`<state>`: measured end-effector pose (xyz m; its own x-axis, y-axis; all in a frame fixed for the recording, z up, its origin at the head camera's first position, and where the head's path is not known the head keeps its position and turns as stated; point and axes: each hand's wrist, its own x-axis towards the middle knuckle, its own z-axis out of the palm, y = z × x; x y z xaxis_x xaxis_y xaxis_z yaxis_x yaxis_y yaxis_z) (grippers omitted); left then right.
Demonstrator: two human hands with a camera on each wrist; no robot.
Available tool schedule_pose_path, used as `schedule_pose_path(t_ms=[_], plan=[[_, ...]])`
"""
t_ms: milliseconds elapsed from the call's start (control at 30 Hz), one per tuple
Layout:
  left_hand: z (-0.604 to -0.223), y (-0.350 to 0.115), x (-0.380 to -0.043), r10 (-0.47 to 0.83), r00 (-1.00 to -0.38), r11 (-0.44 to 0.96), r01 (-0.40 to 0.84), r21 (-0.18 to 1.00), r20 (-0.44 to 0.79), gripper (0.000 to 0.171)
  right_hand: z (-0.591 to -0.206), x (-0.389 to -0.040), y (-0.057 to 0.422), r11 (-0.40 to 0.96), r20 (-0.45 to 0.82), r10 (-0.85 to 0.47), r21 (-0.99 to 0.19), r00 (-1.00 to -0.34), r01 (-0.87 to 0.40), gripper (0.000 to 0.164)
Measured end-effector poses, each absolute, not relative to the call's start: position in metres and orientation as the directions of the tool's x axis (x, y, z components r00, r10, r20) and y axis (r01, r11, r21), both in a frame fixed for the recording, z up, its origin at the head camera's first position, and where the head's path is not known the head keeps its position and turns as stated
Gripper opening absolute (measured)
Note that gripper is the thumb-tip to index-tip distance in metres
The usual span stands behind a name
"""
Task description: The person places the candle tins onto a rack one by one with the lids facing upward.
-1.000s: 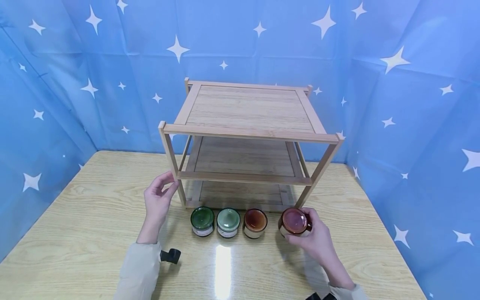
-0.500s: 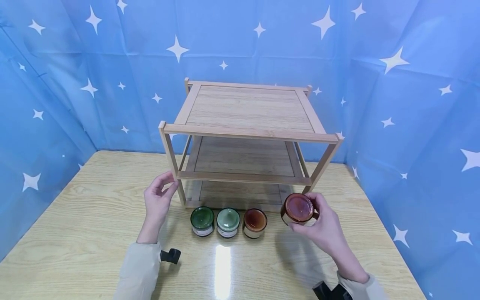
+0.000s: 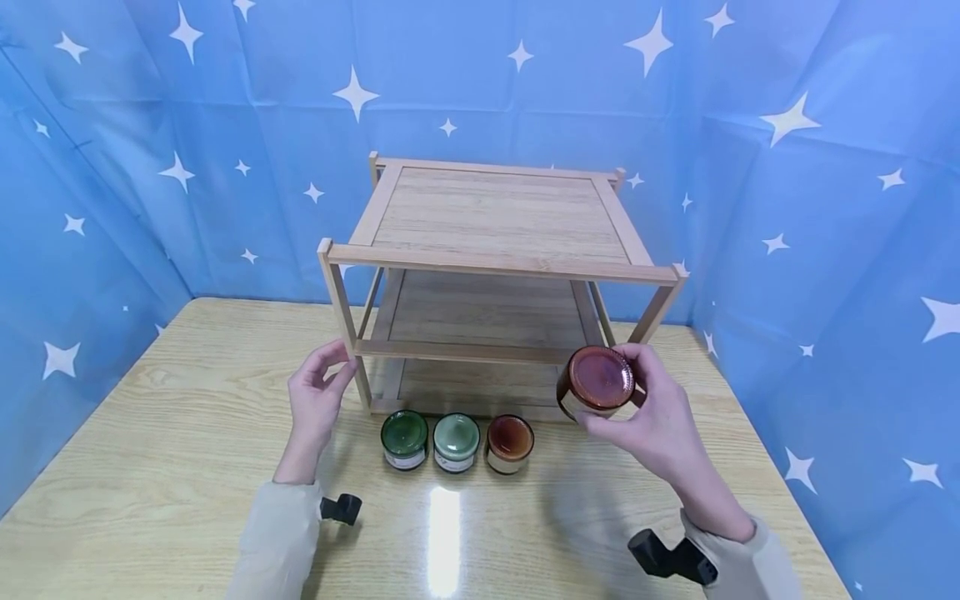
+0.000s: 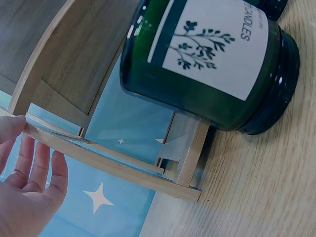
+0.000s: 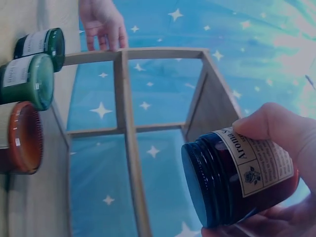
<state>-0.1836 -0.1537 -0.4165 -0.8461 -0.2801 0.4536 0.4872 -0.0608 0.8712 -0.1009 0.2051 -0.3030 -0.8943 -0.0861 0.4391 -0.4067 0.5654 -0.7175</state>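
Observation:
My right hand (image 3: 663, 421) holds a dark red candle jar (image 3: 600, 377) between thumb and fingers, raised off the table before the shelf's front right post. Its label (image 5: 254, 163) shows a flower drawing in the right wrist view. At the left, my left hand (image 3: 315, 396) pinches the front left post of a wooden shelf rack (image 3: 498, 208); thumb and fingers (image 4: 58, 173) meet the wood in the left wrist view. Along the rack's front foot stand a dark green jar (image 3: 405, 437), a light green jar (image 3: 456, 442) and an amber-brown jar (image 3: 510, 443).
The rack has a top board, a middle shelf (image 3: 487, 312) and a bottom shelf (image 3: 480, 387), with rails across the front. It stands on a light wood table (image 3: 180, 433). Blue curtains (image 3: 450, 75) with white stars hang behind and at both sides.
My right hand has lifted the dark red jar off the table and carried it up and forward towards the rack. The left hand and the other jars stay put.

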Motion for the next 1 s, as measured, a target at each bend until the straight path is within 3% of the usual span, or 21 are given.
schedule_pose_path(t_ms=[667,1000], plan=[[-0.417,-0.155,-0.185,-0.290,-0.853,-0.061,0.469,0.881,0.434,0.027,-0.247,-0.113,0.181,0.490,0.488,-0.134,-0.724,-0.863,-0.486,0.067],[-0.419,-0.155,-0.186,-0.281,-0.853,-0.054,0.471,0.880,0.439,0.028,-0.216,-0.126,0.162,0.445,0.532,-0.133,-0.722,-0.836,-0.530,0.061]])
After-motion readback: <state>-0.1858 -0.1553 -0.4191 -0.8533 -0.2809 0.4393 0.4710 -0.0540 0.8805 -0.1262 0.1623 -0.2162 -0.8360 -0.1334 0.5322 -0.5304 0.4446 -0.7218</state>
